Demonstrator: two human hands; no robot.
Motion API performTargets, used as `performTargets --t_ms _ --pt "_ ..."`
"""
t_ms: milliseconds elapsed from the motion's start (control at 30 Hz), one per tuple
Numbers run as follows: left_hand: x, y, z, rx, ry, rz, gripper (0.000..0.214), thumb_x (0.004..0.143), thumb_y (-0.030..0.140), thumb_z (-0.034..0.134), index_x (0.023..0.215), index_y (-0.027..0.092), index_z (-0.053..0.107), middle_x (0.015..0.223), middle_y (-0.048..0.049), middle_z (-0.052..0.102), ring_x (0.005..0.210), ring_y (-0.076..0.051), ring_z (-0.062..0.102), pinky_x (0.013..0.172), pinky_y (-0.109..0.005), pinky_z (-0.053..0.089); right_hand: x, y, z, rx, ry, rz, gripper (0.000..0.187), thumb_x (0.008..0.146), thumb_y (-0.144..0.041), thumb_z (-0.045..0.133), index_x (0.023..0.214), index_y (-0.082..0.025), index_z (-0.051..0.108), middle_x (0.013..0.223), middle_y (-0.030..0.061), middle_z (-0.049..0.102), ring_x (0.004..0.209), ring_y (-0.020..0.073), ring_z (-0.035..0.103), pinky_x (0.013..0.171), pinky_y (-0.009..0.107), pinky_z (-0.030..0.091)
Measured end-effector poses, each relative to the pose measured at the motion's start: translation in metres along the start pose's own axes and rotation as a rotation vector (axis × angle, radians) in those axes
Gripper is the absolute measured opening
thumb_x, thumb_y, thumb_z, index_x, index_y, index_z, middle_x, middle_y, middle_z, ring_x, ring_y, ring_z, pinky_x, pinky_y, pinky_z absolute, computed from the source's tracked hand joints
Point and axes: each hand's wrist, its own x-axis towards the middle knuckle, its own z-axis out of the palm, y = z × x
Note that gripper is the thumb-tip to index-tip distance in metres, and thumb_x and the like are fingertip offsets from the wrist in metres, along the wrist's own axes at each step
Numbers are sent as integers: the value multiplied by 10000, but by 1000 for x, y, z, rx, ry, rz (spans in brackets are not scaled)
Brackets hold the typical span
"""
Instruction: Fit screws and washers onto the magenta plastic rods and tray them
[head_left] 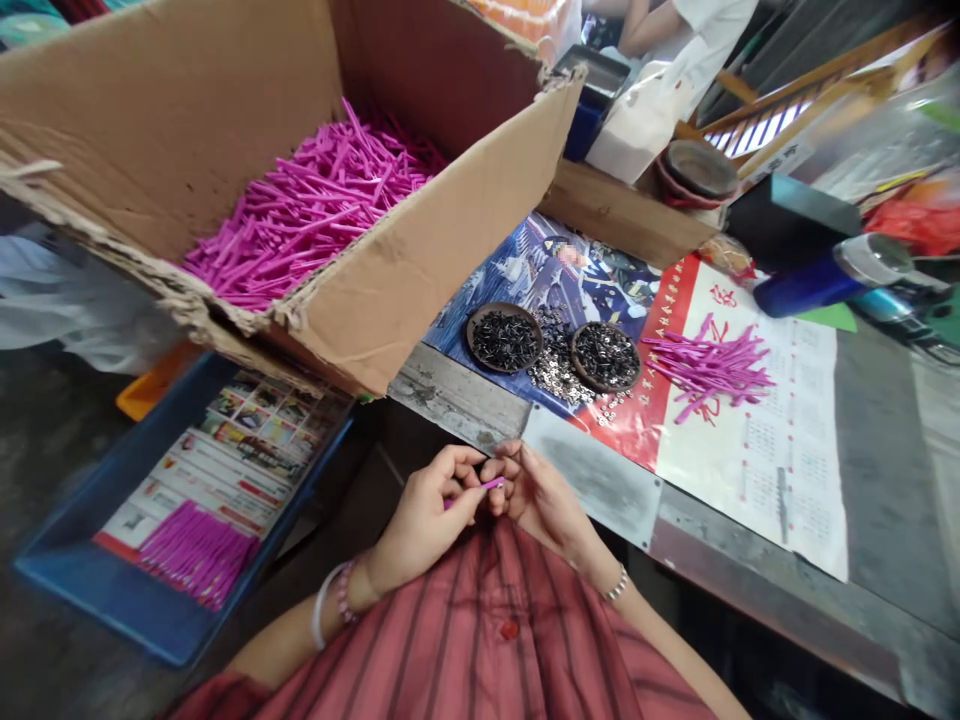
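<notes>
My left hand [431, 510] and my right hand [536, 495] meet close to my body, just below the table edge. Both pinch one thin pink plastic stick [491, 484] between their fingertips. On the table ahead lie a loose pile of pink sticks [709, 368], two small round dishes of dark metal bits [504, 338] [605, 354] and a scatter of silvery pieces [556, 370] between them.
A big cardboard box [420, 250] full of pink sticks [315, 205] stands at the left. Below it a blue tray [90, 570] holds a printed sheet and a bundle of pink sticks [196, 552]. A blue bottle [821, 278] and another person [675, 30] are at the back.
</notes>
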Motion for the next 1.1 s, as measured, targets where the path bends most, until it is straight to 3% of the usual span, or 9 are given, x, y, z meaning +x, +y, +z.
performTargets --t_ms 233,367,467,567,633,700,767,933,1100 --pt "-8 -9 -17 -367 67 -64 257 793 242 760 1013 167 652 814 8 680 618 -84 641 594 -186 510 4 5 7 -3 -84 -34 355 871 -560 748 957 -231 648 771 -9 730 578 95 668 596 187 541" --pt "-20 -17 -46 -679 278 -96 341 666 314 866 887 149 664 767 -13 673 587 -95 613 560 -204 498 0 11 17 -193 -297 -12 413 902 -608 678 1183 -310 632 1175 58 727 869 186 751 730 287 584" --pt "-42 -26 -89 -594 534 -23 345 659 337 864 873 147 671 755 -24 662 632 -114 605 560 -206 483 3 17 17 -443 -292 -52 486 938 -618 611 1341 -355 545 1473 110 564 1044 242 728 833 362 585" --pt "-79 -40 -147 -449 742 38 408 747 332 801 1091 191 632 785 8 644 712 -124 614 622 -202 485 9 18 15 -623 -225 -44 420 963 -601 577 1298 -348 573 1435 113 590 1057 246 717 852 372 586" --pt "-106 -53 -188 1 882 25 444 912 328 620 1320 202 497 885 -12 658 820 -151 649 751 -244 519 13 15 15 -732 -201 -29 363 970 -578 575 1223 -321 619 1337 112 650 1012 242 720 817 354 591" --pt "-127 -70 -222 744 800 -226 466 1018 292 395 1461 163 326 1071 -89 671 990 -204 674 884 -324 524 17 13 17 -856 -197 -37 333 966 -558 588 1139 -283 662 1206 109 702 950 242 720 792 343 589" --pt "-141 -90 -244 963 664 -369 425 1016 240 384 1431 148 379 1155 -139 674 1069 -258 675 938 -387 508 19 13 21 -961 -219 -48 337 964 -556 586 1065 -250 687 1060 99 731 903 244 714 783 340 583" --pt "-147 -135 -250 1079 305 -572 194 945 121 529 1101 166 634 979 -112 735 985 -263 710 875 -374 532 23 21 27 -1125 -338 -41 333 992 -521 539 943 -222 678 861 56 719 790 218 685 709 301 550" --pt "-147 -160 -244 1129 143 -632 209 997 239 586 1172 143 648 1115 -87 716 1046 -238 689 943 -445 538 24 22 24 -1209 -348 -68 305 991 -492 540 926 -224 671 845 42 720 777 210 674 709 289 534"
